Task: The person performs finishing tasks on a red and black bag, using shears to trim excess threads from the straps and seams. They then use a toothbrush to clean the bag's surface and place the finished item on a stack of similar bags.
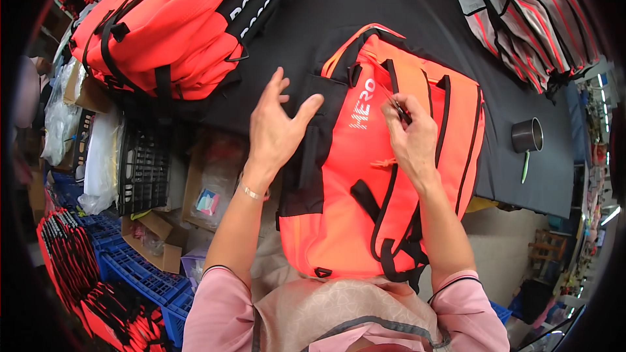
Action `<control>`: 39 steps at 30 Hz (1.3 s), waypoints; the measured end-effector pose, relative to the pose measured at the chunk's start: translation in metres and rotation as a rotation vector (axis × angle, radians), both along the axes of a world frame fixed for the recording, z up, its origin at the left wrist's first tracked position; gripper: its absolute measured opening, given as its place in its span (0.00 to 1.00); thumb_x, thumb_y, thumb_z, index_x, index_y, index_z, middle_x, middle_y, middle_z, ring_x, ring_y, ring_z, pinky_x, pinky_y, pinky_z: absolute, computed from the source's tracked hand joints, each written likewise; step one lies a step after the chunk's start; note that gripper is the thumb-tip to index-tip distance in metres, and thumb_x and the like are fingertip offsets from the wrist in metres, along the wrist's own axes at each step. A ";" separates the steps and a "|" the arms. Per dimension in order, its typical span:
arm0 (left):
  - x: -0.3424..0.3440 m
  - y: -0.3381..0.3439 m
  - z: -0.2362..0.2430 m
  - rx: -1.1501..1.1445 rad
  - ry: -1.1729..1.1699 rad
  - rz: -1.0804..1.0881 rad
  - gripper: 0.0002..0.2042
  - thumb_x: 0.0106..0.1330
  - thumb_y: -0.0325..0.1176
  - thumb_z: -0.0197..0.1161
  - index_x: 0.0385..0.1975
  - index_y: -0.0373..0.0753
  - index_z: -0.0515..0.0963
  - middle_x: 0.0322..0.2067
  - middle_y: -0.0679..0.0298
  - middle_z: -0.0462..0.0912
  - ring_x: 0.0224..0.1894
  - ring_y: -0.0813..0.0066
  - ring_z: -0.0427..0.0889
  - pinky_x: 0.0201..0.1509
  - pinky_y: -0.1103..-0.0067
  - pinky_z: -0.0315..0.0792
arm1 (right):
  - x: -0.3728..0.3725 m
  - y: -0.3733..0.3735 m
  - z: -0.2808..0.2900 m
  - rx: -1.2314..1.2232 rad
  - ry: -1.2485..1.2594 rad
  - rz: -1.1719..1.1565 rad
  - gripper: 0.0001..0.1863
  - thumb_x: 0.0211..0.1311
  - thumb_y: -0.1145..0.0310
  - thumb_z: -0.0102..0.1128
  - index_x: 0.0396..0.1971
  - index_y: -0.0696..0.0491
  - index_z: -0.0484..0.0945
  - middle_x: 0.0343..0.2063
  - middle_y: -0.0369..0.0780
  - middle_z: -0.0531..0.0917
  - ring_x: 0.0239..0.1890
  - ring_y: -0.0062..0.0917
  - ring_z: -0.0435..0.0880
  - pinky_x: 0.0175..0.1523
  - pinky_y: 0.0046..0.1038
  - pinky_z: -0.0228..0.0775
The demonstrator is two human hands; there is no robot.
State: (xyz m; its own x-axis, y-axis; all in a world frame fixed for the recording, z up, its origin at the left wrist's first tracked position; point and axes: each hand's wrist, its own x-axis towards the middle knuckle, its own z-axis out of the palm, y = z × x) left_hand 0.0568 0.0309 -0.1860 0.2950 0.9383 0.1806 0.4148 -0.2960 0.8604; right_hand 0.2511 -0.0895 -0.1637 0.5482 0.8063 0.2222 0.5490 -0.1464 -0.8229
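A bright orange-red backpack (345, 176) with black edging lies on the black-covered table, its lower end against my apron. Its padded shoulder straps (412, 81) face up, and white printing runs along the panel beside them. My right hand (412, 133) is over the straps, closed on a small dark tool (402, 112) that looks like thread snips; the fingers hide most of it. My left hand (277, 127) hovers by the black left side of the backpack, thumb and fingers apart, with nothing in it.
More orange-red bags (163, 32) are piled at the far left, grey ones with red trim (515, 19) at the far right. A metal cup (527, 135) and a thin pale-green item (525, 167) sit near the right edge. Black (145, 163) and blue crates (140, 257) stand lower left.
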 end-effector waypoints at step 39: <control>0.018 0.009 -0.036 -0.268 -0.431 -0.179 0.21 0.65 0.25 0.65 0.57 0.26 0.75 0.47 0.59 0.85 0.47 0.78 0.82 0.54 0.81 0.75 | 0.074 -0.032 0.036 0.257 0.233 -0.158 0.12 0.70 0.64 0.62 0.39 0.58 0.83 0.25 0.30 0.80 0.30 0.10 0.78 0.37 0.18 0.68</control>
